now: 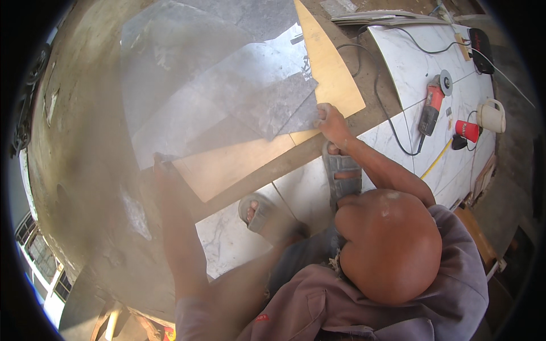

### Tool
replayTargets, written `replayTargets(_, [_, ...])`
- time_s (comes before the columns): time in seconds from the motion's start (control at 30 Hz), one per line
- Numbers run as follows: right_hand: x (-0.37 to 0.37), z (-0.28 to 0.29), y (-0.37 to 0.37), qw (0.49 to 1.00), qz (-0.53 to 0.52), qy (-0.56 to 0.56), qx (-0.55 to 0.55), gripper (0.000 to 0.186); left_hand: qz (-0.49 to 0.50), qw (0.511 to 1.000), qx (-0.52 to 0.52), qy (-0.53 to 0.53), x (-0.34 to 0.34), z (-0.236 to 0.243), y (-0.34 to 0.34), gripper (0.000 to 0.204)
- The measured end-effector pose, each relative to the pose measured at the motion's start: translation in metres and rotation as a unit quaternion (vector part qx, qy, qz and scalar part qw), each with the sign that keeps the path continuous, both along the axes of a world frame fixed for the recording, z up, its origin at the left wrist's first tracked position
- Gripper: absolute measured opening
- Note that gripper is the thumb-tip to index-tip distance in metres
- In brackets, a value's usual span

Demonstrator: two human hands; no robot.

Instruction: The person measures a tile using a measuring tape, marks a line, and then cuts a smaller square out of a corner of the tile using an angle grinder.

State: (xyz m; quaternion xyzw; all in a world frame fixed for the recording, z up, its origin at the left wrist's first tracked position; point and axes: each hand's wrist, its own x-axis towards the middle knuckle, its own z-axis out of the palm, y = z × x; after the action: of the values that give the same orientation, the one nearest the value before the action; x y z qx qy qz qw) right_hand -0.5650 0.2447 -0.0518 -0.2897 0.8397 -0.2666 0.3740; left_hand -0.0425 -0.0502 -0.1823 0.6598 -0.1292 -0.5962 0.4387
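A large, glossy grey tile [187, 91] with reflections across its face spans the upper left and middle. My left hand [163, 162], partly blurred, is closed on its near left corner. At the near right corner, my right hand [331, 120] is closed round the edge with curled fingers. Tan panels [335, 74] show beyond the tile's right side and below its near edge; whether they are joined to it I cannot tell. Bare brown ground borders the near panel, just ahead of my sandalled feet [344, 170].
White marbled floor tiles [375, 139] lie at right and under my feet. On them are a red and black angle grinder [433, 108] with its cable, a red cup [467, 131], a beige jug [491, 116] and a black case [481, 51]. Thin sheets [381, 18] are stacked at the far side.
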Motion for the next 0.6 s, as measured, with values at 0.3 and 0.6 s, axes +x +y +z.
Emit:
replayTargets(0.3, [0.001, -0.001, 0.011, 0.997, 0.039, -0.062, 0.036, 0.045, -0.093, 0.992, -0.077, -0.037, -0.033, 0.012, 0.035, 0.016])
replayTargets(0.6, [0.052, -0.021, 0.024, 0.973, -0.005, -0.230, 0.027, 0.045, -0.068, 0.995, -0.045, 0.050, -0.053, 0.020, 0.038, 0.026])
